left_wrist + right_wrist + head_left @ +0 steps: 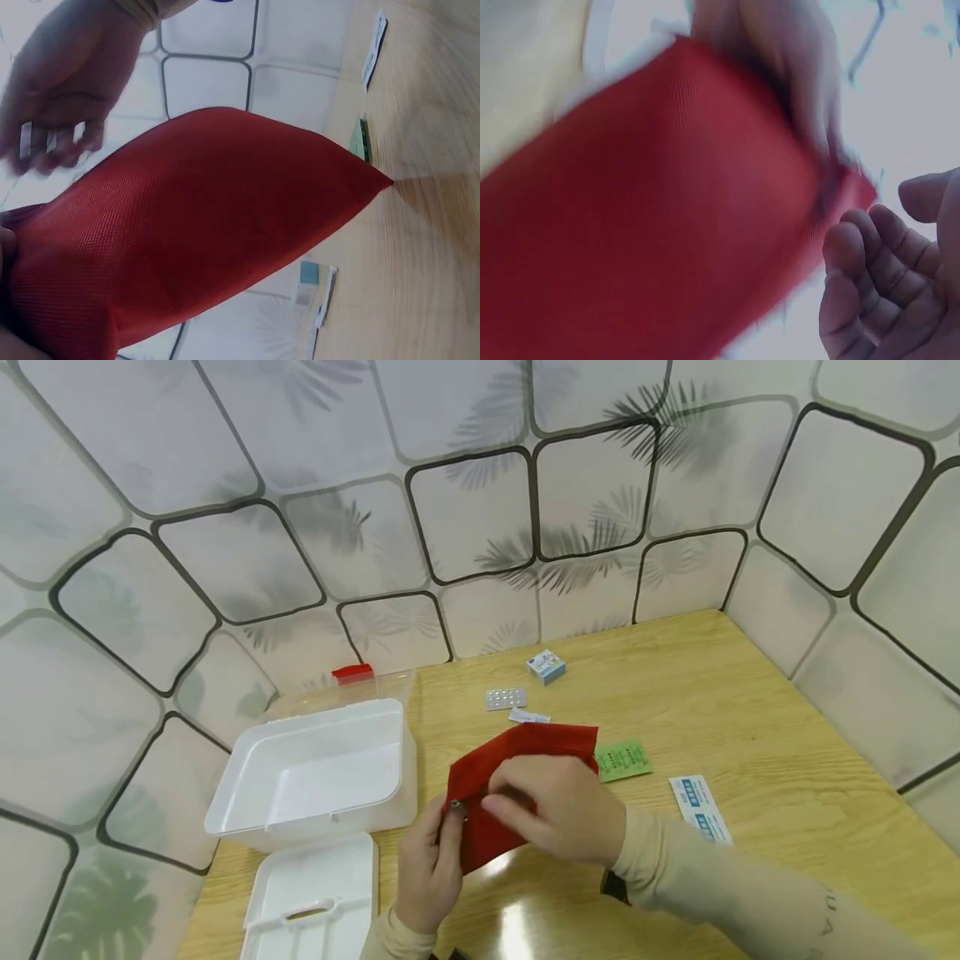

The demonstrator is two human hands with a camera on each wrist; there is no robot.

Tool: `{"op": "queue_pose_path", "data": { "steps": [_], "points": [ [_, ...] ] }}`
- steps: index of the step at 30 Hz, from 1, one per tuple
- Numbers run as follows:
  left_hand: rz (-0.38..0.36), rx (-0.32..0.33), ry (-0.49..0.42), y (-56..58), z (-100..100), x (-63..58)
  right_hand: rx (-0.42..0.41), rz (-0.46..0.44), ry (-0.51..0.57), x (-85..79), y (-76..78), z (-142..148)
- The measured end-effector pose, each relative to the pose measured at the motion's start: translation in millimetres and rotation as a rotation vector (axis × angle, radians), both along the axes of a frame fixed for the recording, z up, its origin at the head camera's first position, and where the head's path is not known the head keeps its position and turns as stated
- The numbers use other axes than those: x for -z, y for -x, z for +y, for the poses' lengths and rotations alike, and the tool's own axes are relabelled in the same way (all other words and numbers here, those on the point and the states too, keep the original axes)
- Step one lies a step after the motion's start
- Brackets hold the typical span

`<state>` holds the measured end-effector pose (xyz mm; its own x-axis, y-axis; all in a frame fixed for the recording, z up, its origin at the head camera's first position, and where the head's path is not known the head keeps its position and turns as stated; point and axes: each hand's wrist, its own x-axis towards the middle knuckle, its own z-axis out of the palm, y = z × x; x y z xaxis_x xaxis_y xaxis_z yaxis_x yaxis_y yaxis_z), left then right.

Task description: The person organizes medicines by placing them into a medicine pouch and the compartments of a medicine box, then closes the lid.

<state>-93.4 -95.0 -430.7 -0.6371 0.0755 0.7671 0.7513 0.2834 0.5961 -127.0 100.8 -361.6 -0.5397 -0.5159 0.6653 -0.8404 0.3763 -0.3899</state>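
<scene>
A red fabric pouch with a flap along its top is held up over the table. My left hand grips its left edge, the thumb lying on the front near a small metal snap. In the right wrist view, left-hand fingers wrap over the pouch's edge. My right hand hovers before the pouch with its fingers loosely bent. Nothing shows between those fingers in the right wrist view, where the hand is beside the red cloth. What the pouch contains is hidden.
An open white box with a raised clear lid stands left, a white handled tray in front of it. Behind the pouch lie a blister pack, a small blue-white carton and a white strip. Green packet and blue-white packets lie right.
</scene>
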Motion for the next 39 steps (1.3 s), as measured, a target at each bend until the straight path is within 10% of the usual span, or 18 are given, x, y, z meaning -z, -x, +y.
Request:
{"op": "queue_pose_path", "data": {
  "steps": [9, 16, 25, 39],
  "points": [
    [-0.106, 0.025, -0.03, 3.3, -22.1, 3.7, 0.412, -0.499, -0.302, 23.9, 138.6, 87.4],
    [-0.162, 0.022, -0.046, 3.3, -29.6, 4.3, 0.399, -0.642, -0.527, 71.8, 200.7, 95.8],
    [-0.227, 0.045, -0.119, 5.9, -29.6, 5.8, 0.384, -0.556, -0.918, 100.7, 220.1, 79.1],
    [-0.27, -0.07, -0.107, 13.2, -37.9, 9.8, 0.391, -0.434, -0.754, 100.3, 194.4, 90.4]
  ]
}}
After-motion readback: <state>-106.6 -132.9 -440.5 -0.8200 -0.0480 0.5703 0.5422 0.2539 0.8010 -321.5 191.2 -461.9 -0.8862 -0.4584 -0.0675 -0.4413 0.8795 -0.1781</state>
